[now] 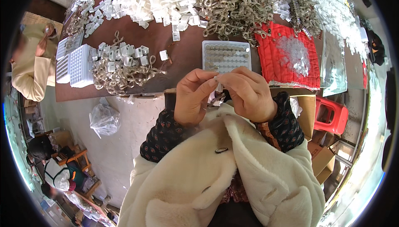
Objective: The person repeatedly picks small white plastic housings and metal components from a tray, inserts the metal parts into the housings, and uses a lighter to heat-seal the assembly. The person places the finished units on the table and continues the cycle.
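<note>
between left hand [192,96] and right [250,93], whitish piece [219,87]

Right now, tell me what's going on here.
Someone seated at a brown table has the left hand and right hand together, fingertips on a small pale piece, too hidden to identify. Just beyond is a white tray with small discs. A red cloth bearing clear bits lies to the right, looped cords to the left.

The white tray [227,42] looks smooth plastic, the red mat [267,56] quilted cloth.
</note>
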`<state>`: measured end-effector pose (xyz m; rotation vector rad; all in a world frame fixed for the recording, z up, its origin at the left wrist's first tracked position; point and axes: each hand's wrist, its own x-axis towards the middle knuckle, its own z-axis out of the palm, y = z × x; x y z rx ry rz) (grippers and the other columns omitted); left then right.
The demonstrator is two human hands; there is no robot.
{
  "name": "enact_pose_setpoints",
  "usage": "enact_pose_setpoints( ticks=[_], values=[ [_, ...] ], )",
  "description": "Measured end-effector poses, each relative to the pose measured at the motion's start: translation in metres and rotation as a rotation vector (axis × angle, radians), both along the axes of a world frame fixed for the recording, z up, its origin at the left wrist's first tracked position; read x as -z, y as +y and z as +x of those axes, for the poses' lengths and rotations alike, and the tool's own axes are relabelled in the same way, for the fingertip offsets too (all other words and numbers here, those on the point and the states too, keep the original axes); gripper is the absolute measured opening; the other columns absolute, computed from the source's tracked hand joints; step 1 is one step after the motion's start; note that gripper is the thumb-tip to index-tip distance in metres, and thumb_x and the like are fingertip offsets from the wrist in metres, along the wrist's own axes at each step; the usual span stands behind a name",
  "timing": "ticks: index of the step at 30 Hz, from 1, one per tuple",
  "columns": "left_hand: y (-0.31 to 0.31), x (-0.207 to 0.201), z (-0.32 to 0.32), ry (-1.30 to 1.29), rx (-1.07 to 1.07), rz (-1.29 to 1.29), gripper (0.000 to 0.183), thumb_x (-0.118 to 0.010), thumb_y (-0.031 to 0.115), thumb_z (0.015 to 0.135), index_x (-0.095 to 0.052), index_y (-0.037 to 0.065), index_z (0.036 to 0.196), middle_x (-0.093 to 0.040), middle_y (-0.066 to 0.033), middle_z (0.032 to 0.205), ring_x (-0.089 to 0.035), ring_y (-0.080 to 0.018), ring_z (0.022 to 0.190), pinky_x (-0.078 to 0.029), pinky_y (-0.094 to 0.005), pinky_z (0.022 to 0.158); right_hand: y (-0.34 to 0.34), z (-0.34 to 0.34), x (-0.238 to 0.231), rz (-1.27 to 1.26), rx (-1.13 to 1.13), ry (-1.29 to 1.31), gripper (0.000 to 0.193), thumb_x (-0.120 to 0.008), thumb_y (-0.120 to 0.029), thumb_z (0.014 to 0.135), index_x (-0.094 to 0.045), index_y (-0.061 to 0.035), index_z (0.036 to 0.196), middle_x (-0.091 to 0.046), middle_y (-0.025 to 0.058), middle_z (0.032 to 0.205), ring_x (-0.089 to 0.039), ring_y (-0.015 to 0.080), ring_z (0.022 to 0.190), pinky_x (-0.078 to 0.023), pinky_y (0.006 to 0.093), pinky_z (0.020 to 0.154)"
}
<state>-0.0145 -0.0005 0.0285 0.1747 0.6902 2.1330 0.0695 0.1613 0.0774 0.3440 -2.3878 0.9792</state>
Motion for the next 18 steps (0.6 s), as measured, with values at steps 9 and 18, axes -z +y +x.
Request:
enact_pose_setpoints(
  ticks=[9, 18],
  values=[
    [-0.012, -0.001, -0.004, 0.174, 0.032, -0.094, 0.016, -0.068, -0.006, 0.090, -0.067, -0.003, 0.105, -0.070, -0.0080, 0.100, -0.065, -0.0114, 0.092, -0.052, -0.0255, 0.083, 0.000, 0.008, -0.010, -0.448, 0.122, -0.410, 0.011, -0.075, 0.001, 0.082, -0.069, -0.0024, 0.090, -0.068, 0.0096, 0.085, -0.068, 0.0198, 0.075, -0.054, 0.0310, 0.068],
    [-0.024, -0.010, -0.030, 0.651, -0.229, -0.416, 0.018, -0.069, -0.009, 0.086, -0.069, -0.002, 0.103, -0.070, -0.0084, 0.099, -0.066, -0.0125, 0.089, -0.054, -0.0259, 0.079, 0.034, 0.002, 0.026, -0.632, 0.353, -0.466, 0.011, -0.072, -0.001, 0.087, -0.066, -0.0010, 0.096, -0.070, 0.0044, 0.085, -0.066, 0.0109, 0.080, -0.053, 0.0266, 0.070]
  ],
)
